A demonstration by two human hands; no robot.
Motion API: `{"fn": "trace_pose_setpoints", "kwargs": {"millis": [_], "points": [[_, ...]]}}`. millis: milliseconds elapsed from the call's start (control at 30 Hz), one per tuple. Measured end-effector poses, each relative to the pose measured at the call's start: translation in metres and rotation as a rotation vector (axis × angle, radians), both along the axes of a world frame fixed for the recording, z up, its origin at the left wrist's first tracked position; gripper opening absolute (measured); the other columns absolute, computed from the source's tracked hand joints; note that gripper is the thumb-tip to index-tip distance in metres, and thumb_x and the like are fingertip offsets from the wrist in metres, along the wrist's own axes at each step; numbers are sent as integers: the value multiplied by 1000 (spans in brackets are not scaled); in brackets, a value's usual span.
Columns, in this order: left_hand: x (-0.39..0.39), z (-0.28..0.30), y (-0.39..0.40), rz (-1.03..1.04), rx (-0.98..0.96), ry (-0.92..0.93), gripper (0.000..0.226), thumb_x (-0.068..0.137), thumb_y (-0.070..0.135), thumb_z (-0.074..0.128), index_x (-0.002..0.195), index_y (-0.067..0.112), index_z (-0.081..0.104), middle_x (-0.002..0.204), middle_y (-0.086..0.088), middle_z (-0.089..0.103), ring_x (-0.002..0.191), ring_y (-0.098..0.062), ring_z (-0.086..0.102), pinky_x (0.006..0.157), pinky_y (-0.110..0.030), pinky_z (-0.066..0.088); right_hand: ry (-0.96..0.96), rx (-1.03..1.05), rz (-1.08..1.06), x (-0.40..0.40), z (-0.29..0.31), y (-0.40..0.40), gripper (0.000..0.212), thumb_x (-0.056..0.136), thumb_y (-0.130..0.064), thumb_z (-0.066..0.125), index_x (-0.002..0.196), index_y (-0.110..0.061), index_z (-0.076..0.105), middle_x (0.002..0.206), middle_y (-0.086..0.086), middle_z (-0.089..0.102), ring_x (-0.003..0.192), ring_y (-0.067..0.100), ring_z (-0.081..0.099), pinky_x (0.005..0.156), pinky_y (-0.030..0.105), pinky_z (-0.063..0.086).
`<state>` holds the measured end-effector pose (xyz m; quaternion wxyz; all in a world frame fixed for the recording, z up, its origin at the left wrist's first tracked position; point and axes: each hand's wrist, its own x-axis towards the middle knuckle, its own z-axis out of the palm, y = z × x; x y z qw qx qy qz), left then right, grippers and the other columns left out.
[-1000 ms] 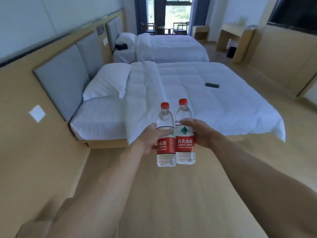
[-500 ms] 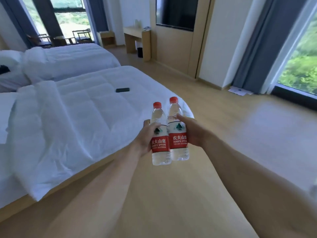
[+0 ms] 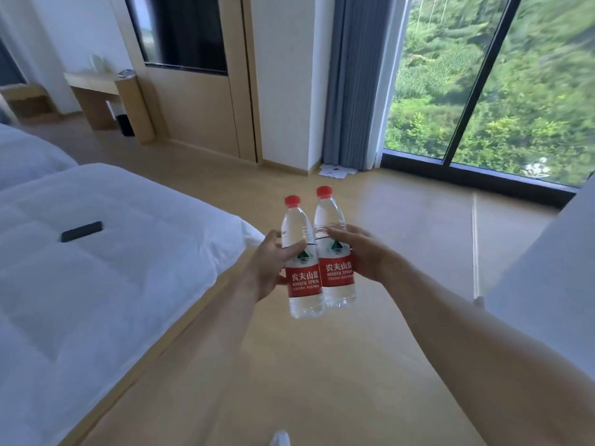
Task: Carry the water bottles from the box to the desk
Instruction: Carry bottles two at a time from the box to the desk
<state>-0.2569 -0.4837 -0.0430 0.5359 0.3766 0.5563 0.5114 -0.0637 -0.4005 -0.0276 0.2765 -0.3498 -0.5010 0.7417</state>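
Two clear water bottles with red caps and red labels are held upright side by side in front of me, touching each other. My left hand [image 3: 269, 267] grips the left water bottle [image 3: 302, 278] around its middle. My right hand [image 3: 360, 254] grips the right water bottle [image 3: 338, 268] the same way. A light wooden desk [image 3: 96, 83] stands against the far wall at the upper left. The box is not in view.
A white bed [image 3: 96, 268] fills the left side, with a black phone [image 3: 82, 231] lying on it. Wooden floor [image 3: 402, 220] stretches ahead to a large window [image 3: 483, 75] with a grey curtain [image 3: 357, 78]. A white surface [image 3: 553, 284] edges in at the right.
The view has swung to the right, from the beds toward the window and wall. Both hands keep the same hold on the two bottles.
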Motion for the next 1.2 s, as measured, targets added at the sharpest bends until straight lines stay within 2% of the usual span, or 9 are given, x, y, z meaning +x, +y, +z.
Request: {"fn": "trace_pose_setpoints", "kwargs": {"millis": [133, 267, 367, 433, 633, 767, 867, 1067, 1200], "points": [[-23, 8, 90, -31, 36, 36, 44, 94, 31, 71, 127, 17, 46, 117, -15, 70, 101, -33, 72, 81, -56, 59, -10, 3, -53, -20, 3, 75, 53, 88, -25, 68, 133, -2, 53, 119, 24, 64, 99, 36, 67, 81, 45, 58], [-52, 26, 176, -68, 50, 50, 44, 95, 32, 70, 128, 18, 45, 116, -14, 70, 100, -33, 72, 82, -56, 59, -128, 31, -135, -43, 12, 149, 61, 78, -38, 77, 131, -14, 58, 119, 17, 69, 103, 35, 69, 77, 44, 57], [-69, 32, 230, -93, 33, 58, 43, 95, 31, 70, 127, 18, 46, 115, -14, 70, 101, -34, 72, 80, -57, 59, -132, 17, -159, -59, 16, 198, 57, 82, -38, 76, 131, -16, 59, 121, 17, 69, 107, 37, 68, 81, 47, 58], [-78, 30, 260, -103, 23, 66, 42, 95, 31, 70, 127, 18, 46, 114, -14, 71, 99, -33, 72, 74, -51, 59, -136, 10, -169, -69, 15, 229, 53, 86, -38, 75, 131, -15, 59, 123, 18, 68, 110, 38, 67, 85, 48, 57], [-102, 14, 341, -75, 1, 72, 35, 95, 32, 70, 123, 22, 53, 111, -11, 73, 94, -28, 75, 67, -42, 59, -167, 6, -133, -96, 7, 316, 52, 88, -37, 72, 130, -10, 59, 118, 18, 68, 97, 31, 66, 75, 41, 57], [-112, 1, 393, -37, -9, 103, 34, 94, 36, 70, 124, 26, 57, 110, -7, 74, 88, -21, 75, 59, -35, 57, -173, -9, -84, -107, -12, 378, 49, 91, -36, 69, 130, -8, 59, 120, 21, 67, 96, 32, 66, 80, 45, 57], [-116, -9, 441, 6, -25, 106, 40, 93, 38, 72, 127, 26, 56, 112, -7, 73, 95, -26, 75, 65, -41, 60, -171, -21, -33, -113, -25, 431, 49, 91, -38, 69, 129, -8, 61, 113, 17, 68, 92, 29, 66, 77, 43, 57], [-111, -12, 544, 114, -68, 114, 37, 91, 40, 72, 122, 28, 57, 111, -4, 74, 94, -24, 75, 73, -45, 61, -189, -34, 63, -117, -33, 552, 48, 87, -41, 74, 123, -11, 64, 102, 11, 74, 86, 26, 70, 73, 40, 60], [-117, -9, 602, 176, -74, 101, 36, 92, 39, 72, 123, 28, 57, 110, -4, 75, 93, -24, 75, 77, -48, 61, -199, -25, 132, -129, -28, 623, 50, 86, -41, 74, 124, -10, 64, 102, 11, 74, 83, 24, 70, 64, 36, 58]]}}
